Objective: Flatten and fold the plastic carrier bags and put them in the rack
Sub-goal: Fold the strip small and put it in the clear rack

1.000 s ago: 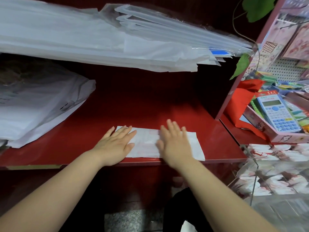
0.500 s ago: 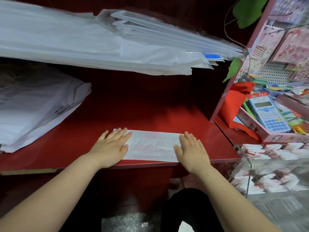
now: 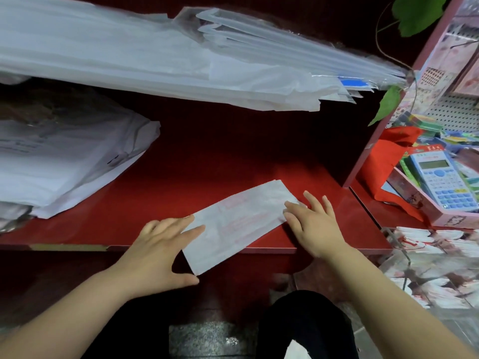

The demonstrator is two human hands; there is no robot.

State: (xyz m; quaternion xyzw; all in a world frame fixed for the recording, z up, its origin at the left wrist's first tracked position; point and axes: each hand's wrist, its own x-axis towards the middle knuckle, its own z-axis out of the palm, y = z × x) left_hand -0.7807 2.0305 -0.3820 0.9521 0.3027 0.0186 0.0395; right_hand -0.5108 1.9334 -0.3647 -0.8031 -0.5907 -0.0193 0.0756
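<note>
two hands are on one folded bag (image 3: 241, 221), white with faint red print. it is laid slantwise at the front edge of the red shelf (image 3: 207, 177): the far end is on the shelf toward the right, and the near-left corner overhangs the front edge.

the left hand (image 3: 160, 244) is spread wide at the bag's near-left end. its fingers are straight, with the tips touching the short edge, and the thumb is set at the overhanging corner. whether that corner is pinched cannot be told.

the right hand (image 3: 313, 224) is laid flat, palm down, on the bag's far-right end. the fingers are straight and slightly fanned, some on the plastic and some past it on the shelf. nothing is gripped.

a stack of white bags (image 3: 64, 161) is piled at the shelf's left end, well apart from the folded bag. a long sheaf of clear and white plastic bags (image 3: 155, 55) is seen across the level above.

past the shelf's right side panel, a calculator (image 3: 440, 180) is seen resting in a pink box (image 3: 425, 211), with a red cloth bag (image 3: 381, 161) just beside it and a green leaf (image 3: 388, 104) hanging above.
</note>
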